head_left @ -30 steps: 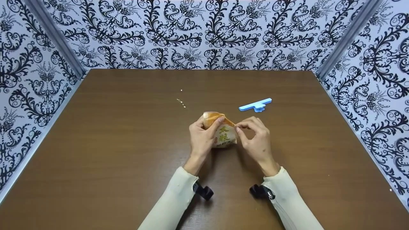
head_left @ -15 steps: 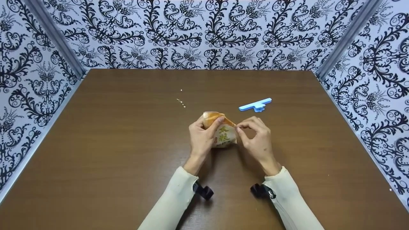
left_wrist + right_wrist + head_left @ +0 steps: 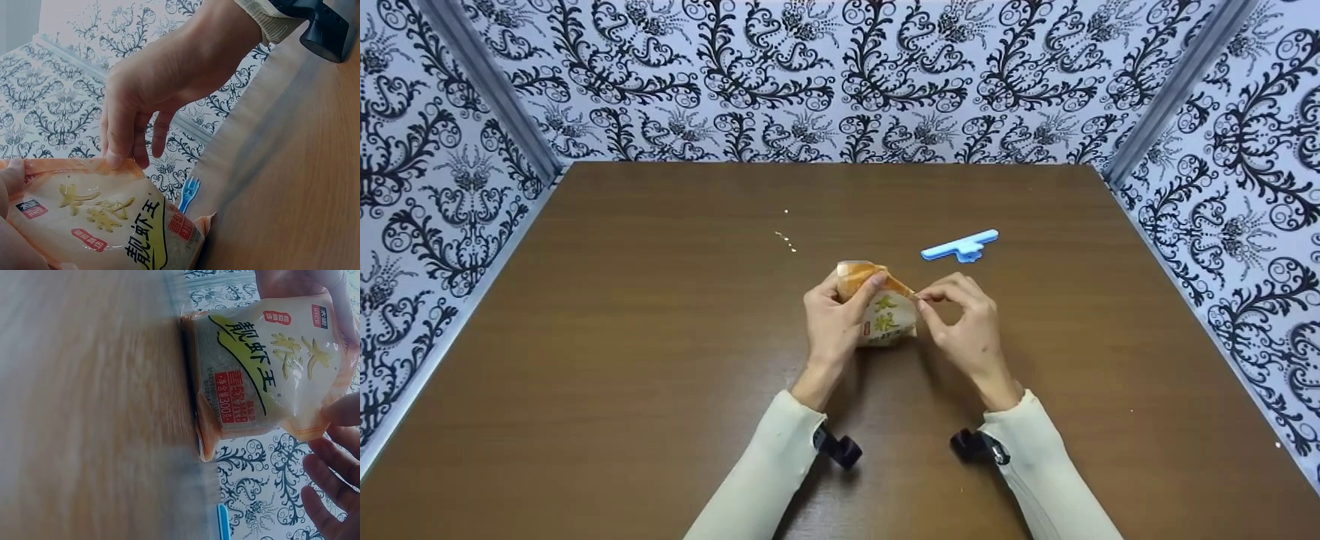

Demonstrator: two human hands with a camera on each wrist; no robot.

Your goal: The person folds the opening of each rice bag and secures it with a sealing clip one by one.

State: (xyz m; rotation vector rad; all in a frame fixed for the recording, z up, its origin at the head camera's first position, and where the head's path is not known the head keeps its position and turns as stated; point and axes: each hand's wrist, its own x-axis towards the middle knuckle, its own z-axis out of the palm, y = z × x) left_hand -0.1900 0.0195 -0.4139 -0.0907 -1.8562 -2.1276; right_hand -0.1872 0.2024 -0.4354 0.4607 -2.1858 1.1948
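Observation:
A small white-and-orange bag of rice stands upright on the brown table, its printed front also facing the left wrist view and the right wrist view. My left hand grips it by the left side near the top, the thumb across the folded orange top edge. With thumb and forefinger, my right hand pinches the right end of that edge. In the right wrist view, the other fingers of this hand spread away from the bag. A blue bag clip lies on the table beyond my right hand.
Several white grains lie scattered on the table, beyond and left of the bag. Patterned wall panels rise at the back and both sides. A black camera sticks out from each wrist.
My right hand has shifted very slightly to the right while pinching the edge of the bag of rice. The left hand and the clip stay where they were.

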